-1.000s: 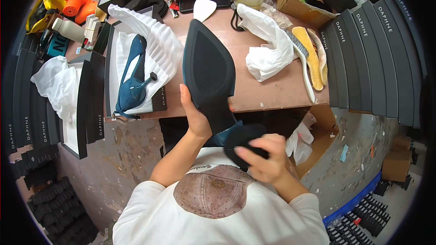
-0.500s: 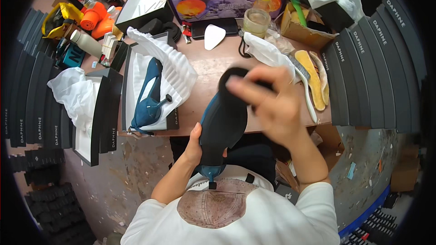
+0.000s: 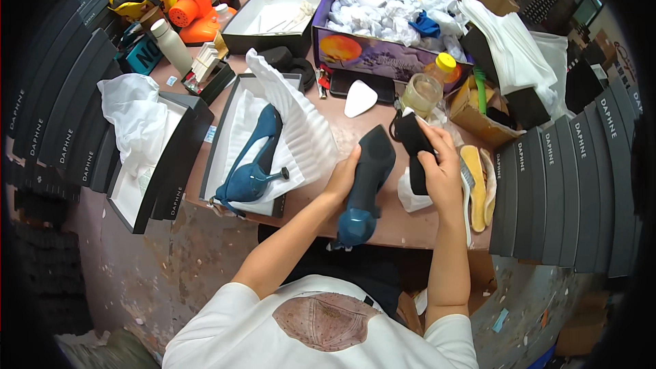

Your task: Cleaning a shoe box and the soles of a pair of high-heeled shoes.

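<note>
My left hand [image 3: 344, 174] grips a dark teal high-heeled shoe [image 3: 363, 188] by its middle, sole turned up and heel toward me, just above the brown table [image 3: 383, 113]. My right hand [image 3: 439, 172] holds a black cloth [image 3: 414, 147] to the right of the shoe's toe, near a glass jar with a yellow lid [image 3: 425, 89]. The matching teal shoe [image 3: 253, 160] lies on white paper in an open black shoebox [image 3: 229, 143] to the left.
A second open box with white tissue [image 3: 140, 140] sits at the left edge. A purple box of crumpled paper [image 3: 393, 34] stands at the back. Yellow insoles [image 3: 476, 184] and stacked black boxes [image 3: 560, 191] fill the right. Bottles and an orange tool [image 3: 191, 10] are at the back left.
My right hand has come off the shoe and moved right with the black cloth. The left hand has lowered the shoe toward the table, and the view has shifted down.
</note>
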The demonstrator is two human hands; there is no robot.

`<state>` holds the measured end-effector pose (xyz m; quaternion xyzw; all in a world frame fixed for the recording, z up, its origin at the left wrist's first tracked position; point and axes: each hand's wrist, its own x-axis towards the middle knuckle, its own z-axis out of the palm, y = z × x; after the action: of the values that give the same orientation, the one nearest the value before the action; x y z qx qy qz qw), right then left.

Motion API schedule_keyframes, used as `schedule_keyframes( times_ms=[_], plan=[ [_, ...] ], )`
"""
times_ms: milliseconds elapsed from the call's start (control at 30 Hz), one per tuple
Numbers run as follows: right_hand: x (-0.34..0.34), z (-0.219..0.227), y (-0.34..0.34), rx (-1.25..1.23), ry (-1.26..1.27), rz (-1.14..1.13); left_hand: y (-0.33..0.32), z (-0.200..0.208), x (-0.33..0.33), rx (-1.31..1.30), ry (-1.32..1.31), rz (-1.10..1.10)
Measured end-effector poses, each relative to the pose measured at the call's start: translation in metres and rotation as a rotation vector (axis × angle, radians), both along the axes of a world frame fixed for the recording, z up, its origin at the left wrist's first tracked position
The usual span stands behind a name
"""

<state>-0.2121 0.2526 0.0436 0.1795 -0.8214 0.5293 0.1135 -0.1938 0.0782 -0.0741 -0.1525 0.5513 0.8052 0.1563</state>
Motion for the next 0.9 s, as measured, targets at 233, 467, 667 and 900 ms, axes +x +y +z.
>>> schedule_keyframes(
  times_ms=[233,467,667,900],
  plan=[
    [-0.116,-0.024,-0.110,0.399,0.341,0.129,-0.046,0.093,0.092,-1.020,0.847,-0.003],
    [-0.204,-0.099,-0.212,0.715,0.497,0.146,-0.181,0.093,0.053,-1.024,0.102,0.059],
    [-0.207,-0.108,-0.232,1.087,0.410,0.172,-0.200,0.085,0.031,-0.454,-0.164,-0.242],
    [-0.209,-0.055,-0.190,-0.076,0.310,-0.016,-0.221,0.121,0.069,0.143,0.189,0.058]
  ],
)
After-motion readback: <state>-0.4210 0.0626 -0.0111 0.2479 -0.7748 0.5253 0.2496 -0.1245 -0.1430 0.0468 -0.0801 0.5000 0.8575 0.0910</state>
